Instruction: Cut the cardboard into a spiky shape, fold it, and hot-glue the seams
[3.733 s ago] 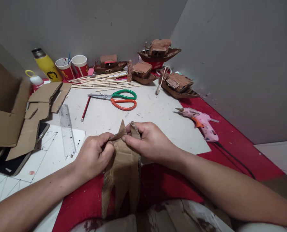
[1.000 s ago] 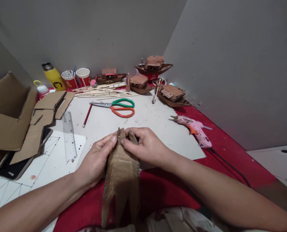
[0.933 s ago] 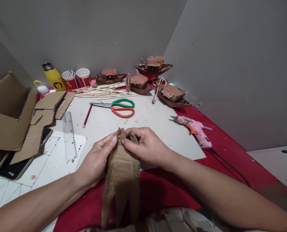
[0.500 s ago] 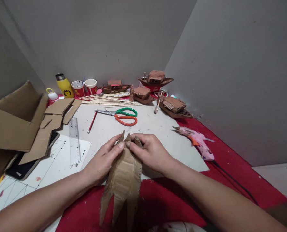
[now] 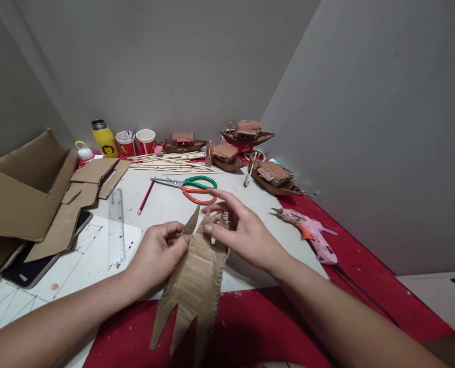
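A brown cardboard cutout (image 5: pixel 199 276) with pointed prongs at both ends is held upright and slightly tilted above the table's front. My left hand (image 5: pixel 160 253) grips its upper left edge, thumb in front and fingers behind. At the upper right, my right hand (image 5: pixel 241 230) has its thumb against the front near the middle prong. Its index finger is raised and stretched out, while other fingers lie partly hidden behind the prongs. Just beyond are scissors (image 5: pixel 199 196) with green and orange handles, close to the raised finger, and a red pencil (image 5: pixel 146 196).
A pink glue gun (image 5: pixel 314 232) with a cord lies right. Left are a clear ruler (image 5: pixel 116 227), a phone (image 5: pixel 28 271), cardboard scraps (image 5: pixel 61 225) and a box (image 5: pixel 16 199). Thin sticks (image 5: pixel 174 162), several model boats (image 5: pixel 275 176), paper cups (image 5: pixel 146 142) and a yellow bottle (image 5: pixel 105 140) stand behind.
My right hand has loosened and lifted its index finger away from the cardboard prongs. My left hand has slid slightly down and left along the edge. The view has shifted a little.
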`<state>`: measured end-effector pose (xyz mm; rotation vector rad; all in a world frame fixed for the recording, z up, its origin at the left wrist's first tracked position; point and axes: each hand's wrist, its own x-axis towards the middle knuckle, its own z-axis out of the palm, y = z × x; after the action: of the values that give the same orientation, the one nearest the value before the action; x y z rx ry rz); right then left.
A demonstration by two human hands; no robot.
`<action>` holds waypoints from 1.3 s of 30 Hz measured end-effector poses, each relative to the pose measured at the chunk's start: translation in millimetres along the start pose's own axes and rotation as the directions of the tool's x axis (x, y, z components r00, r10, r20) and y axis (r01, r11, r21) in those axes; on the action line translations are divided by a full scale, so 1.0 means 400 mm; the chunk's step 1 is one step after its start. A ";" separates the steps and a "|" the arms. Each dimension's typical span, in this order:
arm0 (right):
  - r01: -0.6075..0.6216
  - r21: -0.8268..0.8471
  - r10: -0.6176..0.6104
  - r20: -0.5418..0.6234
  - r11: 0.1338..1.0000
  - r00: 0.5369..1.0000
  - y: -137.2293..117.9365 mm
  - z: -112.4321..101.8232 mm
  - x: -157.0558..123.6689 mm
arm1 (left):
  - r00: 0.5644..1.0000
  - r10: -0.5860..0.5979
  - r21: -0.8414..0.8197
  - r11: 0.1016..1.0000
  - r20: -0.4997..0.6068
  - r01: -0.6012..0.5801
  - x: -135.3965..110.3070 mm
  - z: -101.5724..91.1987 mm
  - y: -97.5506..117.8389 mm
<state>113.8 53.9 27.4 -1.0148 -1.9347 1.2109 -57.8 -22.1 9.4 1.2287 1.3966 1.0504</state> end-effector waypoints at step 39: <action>0.643 -0.618 -0.331 0.553 0.451 0.764 0.025 0.004 -0.006 | 0.989 0.055 0.644 0.754 0.134 -0.129 -0.015 0.003 -0.017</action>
<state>116.2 53.9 17.3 -0.4755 -2.9031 0.1194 -57.7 -28.8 3.3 1.8445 1.6974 0.5377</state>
